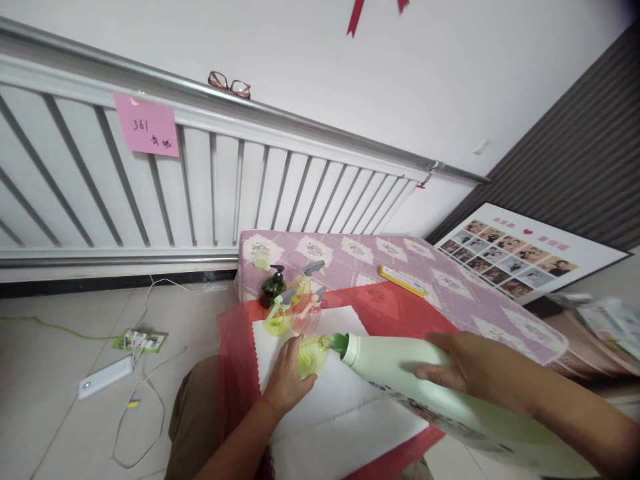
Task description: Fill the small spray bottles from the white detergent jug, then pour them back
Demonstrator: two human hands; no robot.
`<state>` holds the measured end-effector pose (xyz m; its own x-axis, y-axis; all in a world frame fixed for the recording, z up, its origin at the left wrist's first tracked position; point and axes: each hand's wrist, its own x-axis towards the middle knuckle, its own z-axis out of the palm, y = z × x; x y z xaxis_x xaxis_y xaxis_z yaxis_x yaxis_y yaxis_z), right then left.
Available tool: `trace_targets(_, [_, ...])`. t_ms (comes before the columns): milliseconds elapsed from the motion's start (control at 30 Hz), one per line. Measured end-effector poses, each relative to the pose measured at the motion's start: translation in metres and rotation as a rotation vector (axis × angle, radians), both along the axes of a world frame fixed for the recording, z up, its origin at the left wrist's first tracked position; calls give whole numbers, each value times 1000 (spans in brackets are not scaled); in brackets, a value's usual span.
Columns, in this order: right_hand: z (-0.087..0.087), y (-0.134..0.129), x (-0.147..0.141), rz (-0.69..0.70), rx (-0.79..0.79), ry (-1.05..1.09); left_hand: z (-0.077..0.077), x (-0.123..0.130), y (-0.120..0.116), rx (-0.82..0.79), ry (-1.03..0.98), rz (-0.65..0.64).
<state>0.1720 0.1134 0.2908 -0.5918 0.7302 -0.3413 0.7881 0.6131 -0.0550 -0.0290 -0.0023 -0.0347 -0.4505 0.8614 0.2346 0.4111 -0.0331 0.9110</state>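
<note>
My left hand (289, 377) is wrapped round a small clear yellow bottle (311, 357) that has no pump on it and leans toward the right. In my right hand (447, 367) is a large pale green jug (395, 363), tipped on its side, its green spout (340, 343) at the small bottle's mouth. Whether liquid is flowing cannot be made out. Behind my left hand stand a yellow pump bottle (278, 323), a pink pump bottle (306, 319), a dark green pump bottle (274, 288) and another pale yellow pump bottle (301, 285).
A white cloth (320, 427) lies over a red cloth (415, 308) on a table with a purple patterned cover (350, 257). A yellow-edged packet (403, 281) and a small pale green cup (261, 261) rest there. Behind is a white radiator (225, 187); cables and a power bank (106, 378) lie on the floor.
</note>
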Motion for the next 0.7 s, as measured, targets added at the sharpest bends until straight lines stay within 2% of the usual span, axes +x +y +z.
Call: trace_targets(700, [-1, 0, 0, 2, 21, 8, 1, 1, 0, 0, -25, 6])
